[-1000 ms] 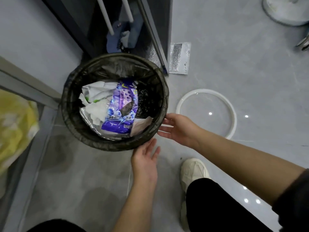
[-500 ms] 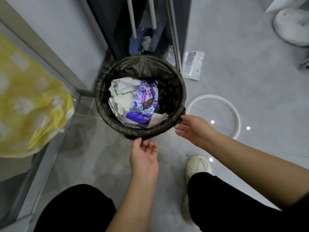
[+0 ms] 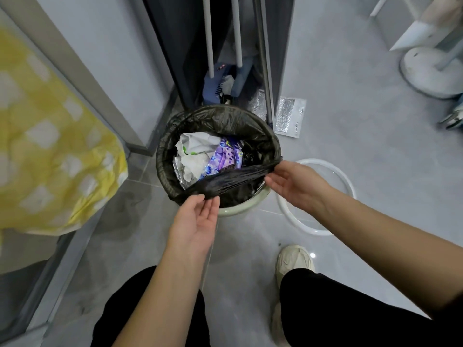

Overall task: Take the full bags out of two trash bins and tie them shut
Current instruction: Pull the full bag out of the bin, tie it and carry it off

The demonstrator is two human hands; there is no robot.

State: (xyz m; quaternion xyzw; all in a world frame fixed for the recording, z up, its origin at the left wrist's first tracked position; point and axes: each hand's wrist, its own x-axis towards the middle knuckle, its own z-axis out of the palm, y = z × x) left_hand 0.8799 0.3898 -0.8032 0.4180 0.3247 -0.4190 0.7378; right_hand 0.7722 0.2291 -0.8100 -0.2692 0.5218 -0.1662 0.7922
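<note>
Step in hand: freeing the black bag (image 3: pixel 220 121) from the bin (image 3: pixel 241 208) on the floor. Left hand (image 3: pixel 195 221) and right hand (image 3: pixel 298 186) each pinch the near bag edge, each grip closed on it. Next, probably: peel the far edge off the rim, gather, lift.

Even overhead light, floor (image 3: pixel 350 101) glare spots, wide-angle edge warp, slight blur.

Bag (image 3: pixel 233 181) stretched betw. your left hand (image 3: pixel 195 221) & right hand (image 3: pixel 298 186): thin black plastic film, glossy, crinkled. Bin rim (image 3: pixel 240 209) just past your left hand: smooth pale plastic. Inside: glossy purple wrapper (image 3: pixel 226 159), crumpled matt paper (image 3: pixel 195 161). Floor (image 3: pixel 350 121) under your hands: polished grey tile, reflective.
</note>
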